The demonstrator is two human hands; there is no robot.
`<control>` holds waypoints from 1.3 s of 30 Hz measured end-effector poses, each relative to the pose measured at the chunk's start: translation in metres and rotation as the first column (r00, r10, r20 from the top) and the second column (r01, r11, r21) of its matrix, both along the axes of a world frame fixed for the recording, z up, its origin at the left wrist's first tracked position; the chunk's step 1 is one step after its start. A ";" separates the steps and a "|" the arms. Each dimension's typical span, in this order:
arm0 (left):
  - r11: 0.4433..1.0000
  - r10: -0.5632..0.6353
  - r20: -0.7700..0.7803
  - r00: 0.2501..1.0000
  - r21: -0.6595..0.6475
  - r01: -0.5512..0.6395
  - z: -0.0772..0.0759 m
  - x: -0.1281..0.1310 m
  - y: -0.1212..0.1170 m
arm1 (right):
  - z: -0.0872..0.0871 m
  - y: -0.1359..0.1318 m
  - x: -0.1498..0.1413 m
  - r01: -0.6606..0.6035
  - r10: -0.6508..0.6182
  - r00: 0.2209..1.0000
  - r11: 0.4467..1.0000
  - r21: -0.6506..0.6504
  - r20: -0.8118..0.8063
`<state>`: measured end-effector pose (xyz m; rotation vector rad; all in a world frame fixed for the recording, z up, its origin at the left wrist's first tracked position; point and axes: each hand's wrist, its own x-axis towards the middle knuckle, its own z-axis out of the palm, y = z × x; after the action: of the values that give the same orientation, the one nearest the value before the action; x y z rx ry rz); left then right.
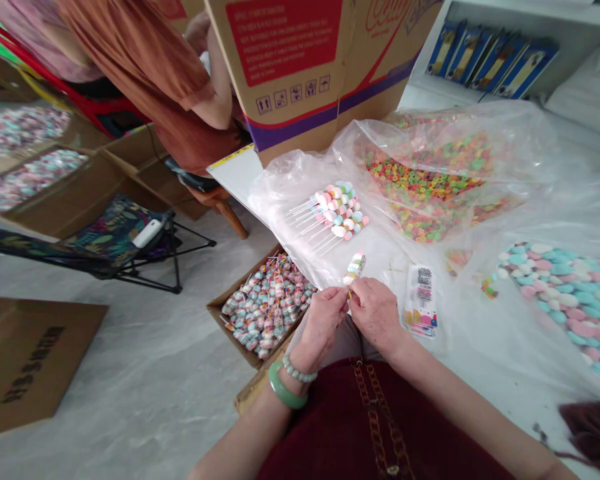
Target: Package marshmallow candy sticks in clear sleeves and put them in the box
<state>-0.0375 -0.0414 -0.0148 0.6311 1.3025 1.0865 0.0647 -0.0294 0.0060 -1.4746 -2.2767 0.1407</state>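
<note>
At the near edge of the tabletop (300,248), just in front of the person's body, both hands meet with their fingertips closed around the lower end of a wrapped candy stick (355,267). The left hand (326,320) has its grip pinched at the base, a beaded bracelet (300,371) and a green bangle (283,388) around its wrist; the right hand (376,312) pinches beside it, thumb and fingers together, with a bit of yellow showing between the two. The candy stick points up and away from the hands, its pastel pieces above the fingers.

Just right of the right hand lie printed clear packets (422,300), overlapping. Beyond the candy stick, a cluster of marshmallow skewers (341,212) rests on clear plastic sheeting (290,175), white sticks toward the left. Farther right are a large plastic bag of colourful ring candies (430,179) and a spread of pink, white and blue marshmallows (565,293).

Below the tabletop's left edge, an open carton (255,360) holds many wrapped candy sticks. A large printed cardboard box (300,107) stands at the far side, and left of it sits another person in an orange-brown top (145,87).
</note>
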 end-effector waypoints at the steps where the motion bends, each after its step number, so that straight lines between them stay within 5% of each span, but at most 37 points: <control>1: 1.000 -0.015 -0.031 0.999 0.015 0.016 -0.001 -0.002 -0.001 | -0.001 0.000 0.001 0.000 0.000 1.000 1.000 -0.006 0.000; 6: 0.995 -0.045 -0.219 0.975 0.077 0.063 -0.006 -0.012 -0.001 | 0.001 0.000 0.007 -0.031 0.019 0.992 0.995 -0.097 -0.124; 11: 0.986 -0.103 -0.183 0.978 0.114 0.125 -0.010 -0.017 -0.003 | -0.001 -0.001 0.008 -0.213 0.154 0.939 0.963 -0.168 -0.308; 16: 0.970 -0.121 -0.236 0.964 0.177 0.165 -0.010 -0.019 -0.004 | -0.016 0.006 0.010 -0.224 -0.006 0.834 0.910 -0.348 -0.551; 22: 0.968 -0.108 -0.237 0.966 0.196 0.156 -0.010 -0.018 -0.002 | -0.020 0.017 0.017 -0.183 -0.062 0.896 0.850 -0.493 -0.439; 29: 1.000 0.007 -0.051 0.999 0.016 -0.006 -0.015 -0.007 -0.005 | -0.015 0.011 0.010 -0.174 0.053 0.955 0.898 -0.404 -0.292; 35: 0.988 0.153 0.082 0.985 -0.041 -0.150 -0.008 -0.003 -0.003 | -0.024 0.001 -0.001 0.041 -0.265 0.853 0.892 -0.449 -0.449; 39: 0.986 0.166 0.078 0.983 -0.041 -0.163 -0.007 -0.003 -0.002 | -0.025 0.001 -0.001 0.052 -0.283 0.803 0.910 -0.412 -0.524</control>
<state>-0.0405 -0.0435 -0.0217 0.4545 1.3182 1.2093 0.0642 -0.0281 -0.0193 -1.5391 -1.6639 0.8968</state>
